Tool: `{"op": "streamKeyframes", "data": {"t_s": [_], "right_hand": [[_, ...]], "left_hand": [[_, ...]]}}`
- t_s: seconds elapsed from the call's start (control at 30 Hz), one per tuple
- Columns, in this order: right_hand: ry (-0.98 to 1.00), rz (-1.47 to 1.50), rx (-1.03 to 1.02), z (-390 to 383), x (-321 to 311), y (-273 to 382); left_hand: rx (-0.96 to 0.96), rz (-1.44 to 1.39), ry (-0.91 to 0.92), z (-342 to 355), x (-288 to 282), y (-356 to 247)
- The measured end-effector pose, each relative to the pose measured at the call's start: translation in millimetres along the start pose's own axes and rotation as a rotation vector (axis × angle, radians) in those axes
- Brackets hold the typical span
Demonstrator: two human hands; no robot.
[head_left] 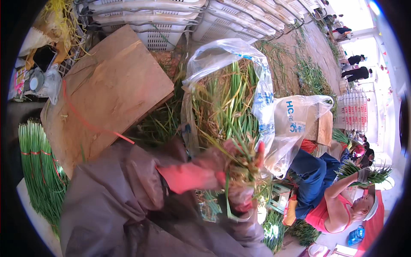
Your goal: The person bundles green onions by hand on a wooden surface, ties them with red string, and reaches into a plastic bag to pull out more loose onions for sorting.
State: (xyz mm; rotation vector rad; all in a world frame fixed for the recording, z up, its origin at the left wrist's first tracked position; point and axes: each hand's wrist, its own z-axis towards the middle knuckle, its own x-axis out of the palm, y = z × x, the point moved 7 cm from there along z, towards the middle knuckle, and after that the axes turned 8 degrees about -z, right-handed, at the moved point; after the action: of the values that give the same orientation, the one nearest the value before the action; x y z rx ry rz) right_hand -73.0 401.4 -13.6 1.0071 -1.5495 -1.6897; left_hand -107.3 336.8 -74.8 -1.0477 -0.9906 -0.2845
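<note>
Just on the near side of the open clear plastic bag (266,116), a small bunch of green and straw-coloured stalks (242,165) is held between two red-gloved hands. The right hand (242,196), below the bag's near edge, is closed around the bunch. The left hand (220,160), near the bag's near left corner, reaches in against the same stalks; it is blurred, so whether its fingers are clamped or apart cannot be told. Inside the bag lie many loose stalks (227,100), some green, some dry. To the left of the bag is a brown board (107,81) crossed by a red strap (92,123), and farther left stand green bundles (38,167) tied with red bands. Beyond the bag are stacked white crates (150,19); right of it, a co-worker in a pink top (329,210) holds another green bunch (376,173)
</note>
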Motion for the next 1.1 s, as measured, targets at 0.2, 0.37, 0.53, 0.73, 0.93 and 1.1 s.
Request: {"op": "streamKeyframes", "data": {"t_s": [0.2, 0.37, 0.53, 0.73, 0.93, 1.1], "right_hand": [[0.161, 0.335, 0.061, 28.1, 51.2, 95.7], [-0.197, -0.092, -0.34, 22.6, -43.8, 202.1], [-0.916, -0.08, -0.661, -13.9, -32.7, 274.8], [0.295, 0.499, -0.619, -13.5, -133.3, 175.0], [-0.491, 0.059, -0.115, -50.0, -46.6, -20.4], [-0.251, 0.254, -0.121, -88.1, -3.9, -17.3]], "left_hand": [[-0.137, 1.792, 0.137, -10.1, -60.3, -71.6], [-0.765, 1.533, 0.314, -24.6, -135.5, -30.7], [-0.952, 1.533, 0.21, -65.4, -132.9, -75.4], [-0.537, 1.507, 0.152, -72.8, -54.2, -137.0], [-0.363, 0.132, 0.039, -120.8, 36.7, -61.2], [-0.726, -0.32, -0.249, -146.9, 19.6, 29.9]]}}
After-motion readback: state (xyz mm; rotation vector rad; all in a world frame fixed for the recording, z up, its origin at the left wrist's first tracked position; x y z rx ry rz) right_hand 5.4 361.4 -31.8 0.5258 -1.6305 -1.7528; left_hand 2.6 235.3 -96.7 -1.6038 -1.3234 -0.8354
